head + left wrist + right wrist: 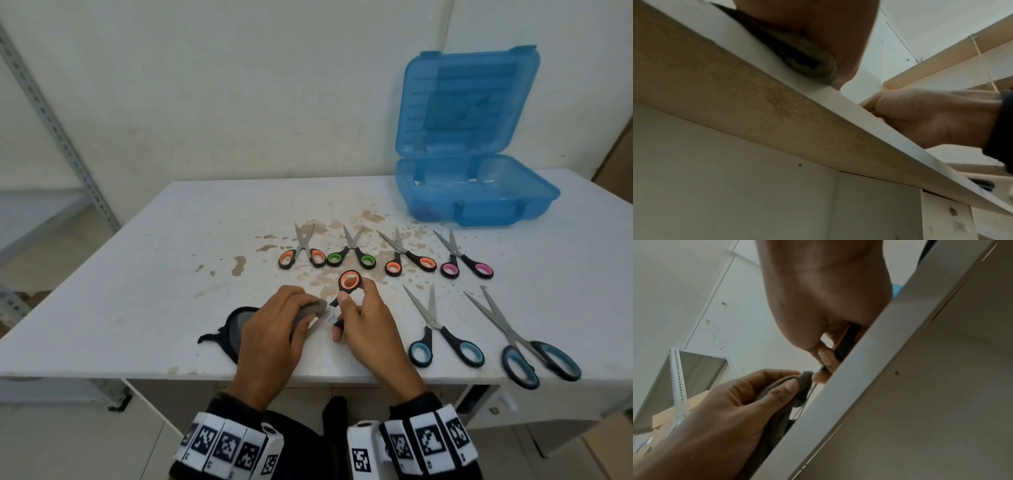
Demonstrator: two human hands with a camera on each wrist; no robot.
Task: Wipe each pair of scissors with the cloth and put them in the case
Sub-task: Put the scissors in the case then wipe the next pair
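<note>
My right hand [363,318] grips a pair of orange-handled scissors [349,281] near the table's front edge, one handle ring sticking up above the fingers. My left hand [274,329] pinches a grey cloth [313,310] around the blades, which are mostly hidden. In the right wrist view the left hand [756,389] folds the cloth [799,386] against the thin blade below my right fingers [824,356]. The cloth [809,65] bunches under my left palm in the left wrist view. The blue case [479,195] stands open at the back right.
Several other scissors lie on the stained white table [154,274]: a back row with orange [301,255], green [351,257], orange [407,260] and pink [466,265] handles, and two teal-handled pairs [445,342] [534,356] at front right. A dark pouch [229,329] lies by my left hand.
</note>
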